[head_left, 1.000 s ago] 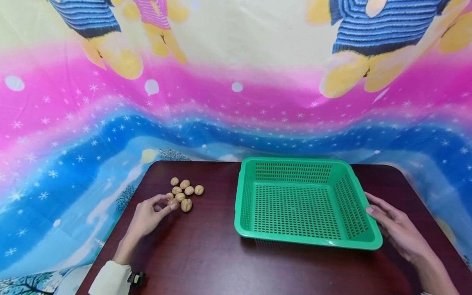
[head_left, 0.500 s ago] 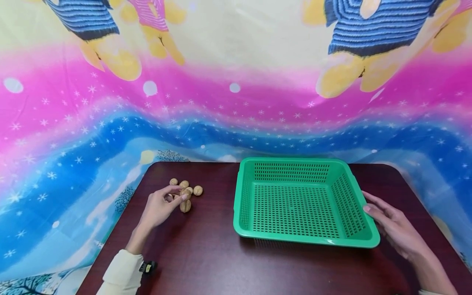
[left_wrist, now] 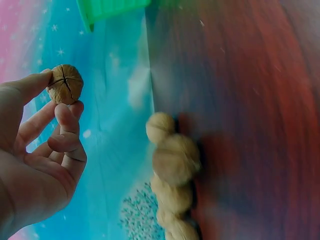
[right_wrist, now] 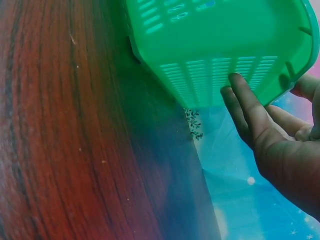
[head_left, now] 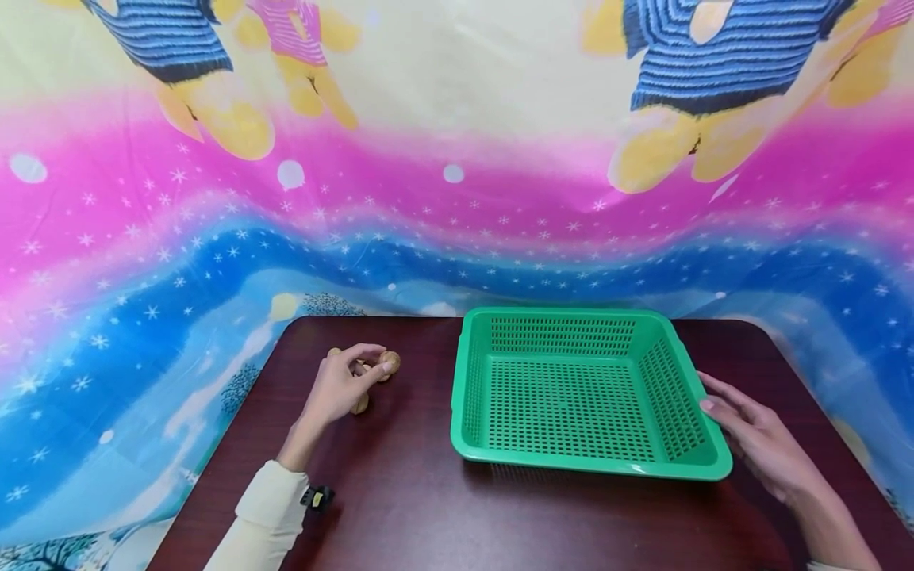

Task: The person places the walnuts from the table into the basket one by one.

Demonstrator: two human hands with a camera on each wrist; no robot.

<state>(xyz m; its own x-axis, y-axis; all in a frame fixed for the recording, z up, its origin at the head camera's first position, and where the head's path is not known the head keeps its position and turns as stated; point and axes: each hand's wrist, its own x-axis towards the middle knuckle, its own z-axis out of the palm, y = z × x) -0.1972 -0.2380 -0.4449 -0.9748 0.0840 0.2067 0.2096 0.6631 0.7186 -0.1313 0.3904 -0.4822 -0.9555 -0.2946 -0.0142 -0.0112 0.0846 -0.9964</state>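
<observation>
In the head view I am pinching one walnut (head_left: 389, 363) between the thumb and fingers of my left hand (head_left: 338, 390) — holding it apart from the other walnuts (left_wrist: 176, 160), which are lying on the dark table (head_left: 421, 500) between the held one's 7 and 9 o'clock, partly hidden behind my hand. The green basket (head_left: 593, 466) is sitting at that walnut's 3 o'clock, and on the basket's own 3 o'clock side my right hand (head_left: 767, 452) is resting straight fingers against the outer wall, the thumb lying at the rim.
</observation>
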